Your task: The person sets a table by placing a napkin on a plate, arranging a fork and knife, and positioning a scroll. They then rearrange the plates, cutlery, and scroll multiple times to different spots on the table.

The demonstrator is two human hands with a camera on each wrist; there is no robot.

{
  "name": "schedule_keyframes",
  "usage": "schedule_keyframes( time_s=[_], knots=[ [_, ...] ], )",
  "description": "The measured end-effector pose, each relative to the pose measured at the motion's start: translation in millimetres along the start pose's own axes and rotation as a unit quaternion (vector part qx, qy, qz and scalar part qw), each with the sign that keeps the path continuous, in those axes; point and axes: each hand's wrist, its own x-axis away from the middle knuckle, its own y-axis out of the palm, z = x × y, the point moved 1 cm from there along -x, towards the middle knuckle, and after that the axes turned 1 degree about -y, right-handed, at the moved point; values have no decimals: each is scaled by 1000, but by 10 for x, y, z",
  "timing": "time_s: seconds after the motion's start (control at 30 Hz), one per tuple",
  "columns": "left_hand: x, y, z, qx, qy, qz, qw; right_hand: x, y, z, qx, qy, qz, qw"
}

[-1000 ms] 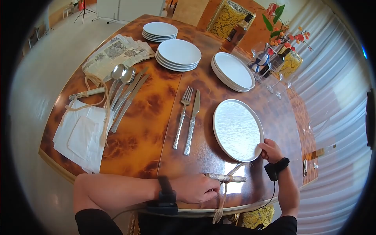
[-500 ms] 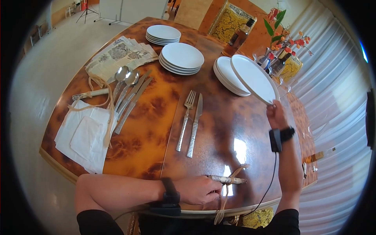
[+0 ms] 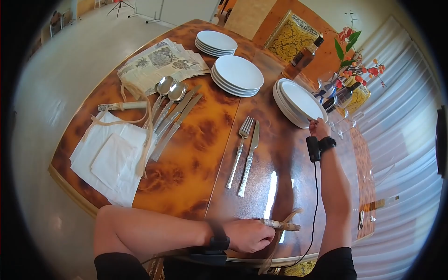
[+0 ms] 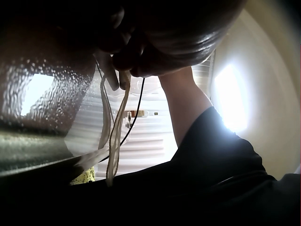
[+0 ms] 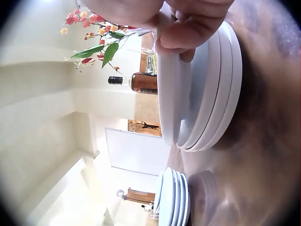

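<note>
At the far right of the table my right hand (image 3: pixel 319 129) pinches the near rim of a white plate (image 3: pixel 302 99), thumb and fingers on its edge. That plate is tilted over a stack of similar rimmed plates (image 5: pixel 229 89); in the right wrist view a wedge-shaped gap shows between them. Close to the front edge, my left hand (image 3: pixel 252 236) grips one end of a slim mottled roll (image 3: pixel 293 227) tied with a beige ribbon (image 4: pixel 113 155), whose ends hang down past the edge. A fork (image 3: pixel 241 149) and a knife (image 3: pixel 249 161) lie side by side at mid-table.
Two stacks of smaller white plates (image 3: pixel 238 74) stand at the back. Printed napkins (image 3: pixel 161 63), spoons (image 3: pixel 176 93), knives, another tied roll (image 3: pixel 122 106) and white napkins (image 3: pixel 112 158) lie on the left. Beyond the plates are a bottle (image 3: pixel 303 58), stemmed glasses and flowers (image 3: pixel 373 70).
My right hand has lifted the white plate off the table in front of me and carried it away to the stack at the back right. My left hand keeps hold of the roll.
</note>
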Motion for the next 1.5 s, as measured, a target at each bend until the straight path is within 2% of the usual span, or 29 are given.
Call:
schedule_keyframes(
  time_s=[0.07,0.17,0.27,0.37,0.5,0.57,0.7,0.8,0.9,0.93,0.97,1.03,1.1,1.17,1.27,1.37,1.5],
  knots=[
    [0,-5,8,6,-2,-3,1000,1,12,21,21,-14,5,1000],
    [-4,-5,12,2,1,-4,1000,9,-15,-5,125,-10,-3,992],
    [-6,-6,17,1,2,-4,1000,91,54,-2,136,-27,37,990],
    [-5,4,-2,1,7,0,1000,-5,-40,40,204,-17,4,979],
    [-4,7,-21,5,11,4,1000,114,-192,20,162,-13,-20,986],
    [4,-8,-4,5,2,0,1000,355,-311,-41,96,-32,-19,995],
    [0,4,-14,7,3,-2,1000,1096,-753,-125,69,-14,-39,997],
    [15,-26,57,-4,24,22,999,1454,-1243,2,10,0,-42,999],
    [11,-77,172,5,-24,-6,1000,1635,-1610,232,-6,6,-60,998],
    [9,-113,243,21,-43,-4,999,1628,-1697,331,-32,-37,-69,996],
    [-6,-155,304,-20,-47,56,997,1622,-1774,408,-42,-43,-69,996],
    [-39,-217,424,-102,-53,172,978,1687,-1746,331,-63,-49,-68,994],
    [-116,-341,435,-201,-85,343,914,1703,-1727,317,-51,-47,-81,994],
    [-155,-578,378,-313,-153,391,852,1693,-1726,315,-50,-42,-94,993],
    [-162,-729,197,-488,-214,362,765,1712,-1757,293,-55,-33,-127,990],
    [-222,-694,204,-496,-297,301,758,1747,-1769,269,-42,-27,-145,988],
    [-291,-755,137,-479,-342,279,759,1804,-1747,234,-13,-20,-153,988]
  ],
)
